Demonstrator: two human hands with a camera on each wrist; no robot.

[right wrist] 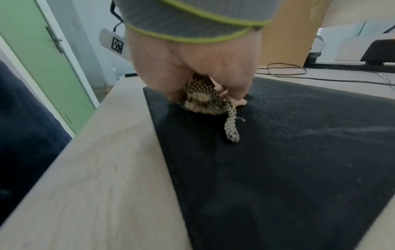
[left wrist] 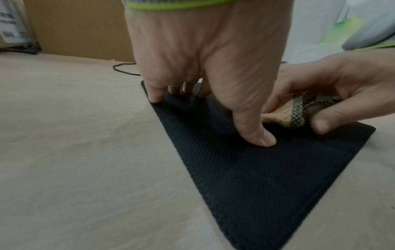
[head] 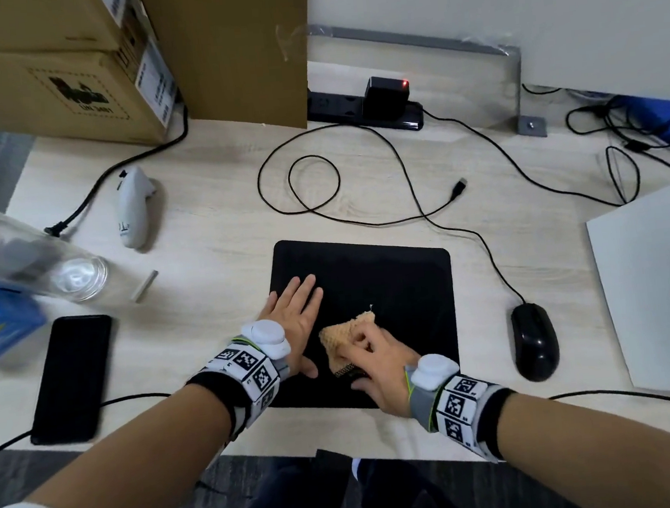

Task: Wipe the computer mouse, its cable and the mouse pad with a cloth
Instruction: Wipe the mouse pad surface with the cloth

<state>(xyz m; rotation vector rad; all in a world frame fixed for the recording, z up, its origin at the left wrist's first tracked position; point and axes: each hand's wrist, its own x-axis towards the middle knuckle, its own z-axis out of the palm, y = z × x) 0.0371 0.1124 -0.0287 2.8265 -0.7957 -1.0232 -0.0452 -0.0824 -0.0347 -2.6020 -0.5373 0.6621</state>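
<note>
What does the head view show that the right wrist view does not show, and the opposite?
Only the head view shows the mouse lying on the desk to the right of the pad, the phone, the glass bottle and the left hand pressing flat on the mouse pad. Only the right wrist view shows the checkered underside of the cloth, a tail of it trailing on the pad, and a green door. Both show the right hand gripping the cloth on the black pad.

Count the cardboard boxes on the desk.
2, both at the far left corner: the upper box is stacked on the lower box. More may be hidden behind the cardboard sheet.
</note>
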